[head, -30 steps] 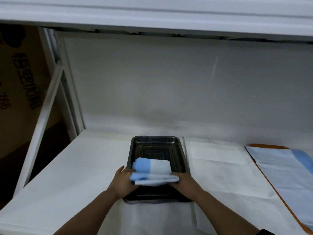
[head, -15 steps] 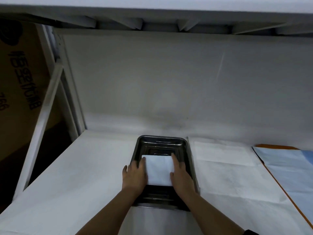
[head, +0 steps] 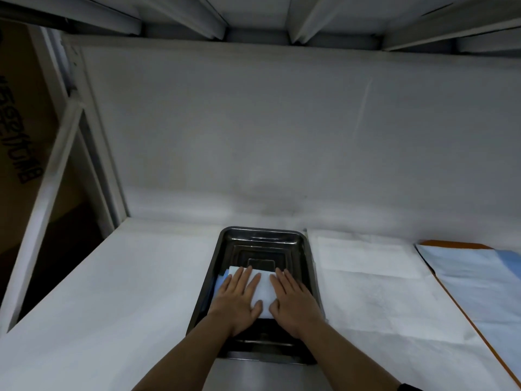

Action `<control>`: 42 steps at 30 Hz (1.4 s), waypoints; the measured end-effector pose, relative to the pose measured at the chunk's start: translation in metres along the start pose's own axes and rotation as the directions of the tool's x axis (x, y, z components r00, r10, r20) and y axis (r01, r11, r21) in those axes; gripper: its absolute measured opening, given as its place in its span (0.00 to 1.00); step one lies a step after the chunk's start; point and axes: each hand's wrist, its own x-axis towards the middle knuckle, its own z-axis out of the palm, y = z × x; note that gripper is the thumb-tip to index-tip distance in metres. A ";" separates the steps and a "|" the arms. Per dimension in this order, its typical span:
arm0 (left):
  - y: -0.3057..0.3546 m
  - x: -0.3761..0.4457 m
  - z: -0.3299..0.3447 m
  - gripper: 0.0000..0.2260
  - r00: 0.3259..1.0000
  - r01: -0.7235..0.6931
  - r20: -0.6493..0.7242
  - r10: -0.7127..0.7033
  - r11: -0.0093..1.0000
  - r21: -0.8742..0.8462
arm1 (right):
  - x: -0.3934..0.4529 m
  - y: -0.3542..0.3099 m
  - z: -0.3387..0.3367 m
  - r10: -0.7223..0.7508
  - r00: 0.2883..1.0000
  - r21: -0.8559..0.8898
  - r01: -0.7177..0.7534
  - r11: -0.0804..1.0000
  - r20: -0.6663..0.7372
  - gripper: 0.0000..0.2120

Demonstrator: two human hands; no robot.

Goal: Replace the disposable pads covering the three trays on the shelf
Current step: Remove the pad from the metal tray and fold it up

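A bare steel tray (head: 262, 238) sits on the white shelf, in the middle. Inside it lies a folded disposable pad (head: 263, 292), white on top with a blue edge showing at its left. My left hand (head: 238, 299) rests flat on the pad's left half, fingers spread. My right hand (head: 293, 301) lies flat on the right half. Neither hand grips the pad; both palms press it down. To the right of the tray a white pad (head: 372, 280) lies spread flat. Further right an orange tray (head: 448, 244) is covered by a pale blue pad (head: 485, 289).
The shelf's white back wall (head: 282, 136) stands close behind the tray. The upper shelf's ribs (head: 253, 21) hang low overhead. A white upright and brace (head: 56, 170) bound the left side, with a cardboard box (head: 19, 108) beyond. White shelf surface (head: 127, 292) extends left of the tray.
One second ago both hands held the folded pad by its ends above the tray. They set it down inside and now lie flat on it. The camera tilted up.
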 end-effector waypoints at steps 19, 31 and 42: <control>0.015 -0.010 -0.026 0.24 1.000 0.016 0.018 -0.018 0.998 0.066 | 0.015 -0.018 -0.019 0.154 0.973 0.314 -0.202 0.928 0.171 0.27; 0.027 -0.017 -0.028 0.40 0.970 0.085 0.229 -0.077 0.996 -0.028 | 0.020 -0.009 -0.030 0.393 0.793 0.851 -0.523 0.046 0.465 0.17; 0.031 -0.003 -0.037 0.34 0.978 0.194 0.090 -0.190 0.980 -0.040 | 0.029 -0.008 -0.030 0.374 0.853 0.892 -0.436 0.123 0.365 0.30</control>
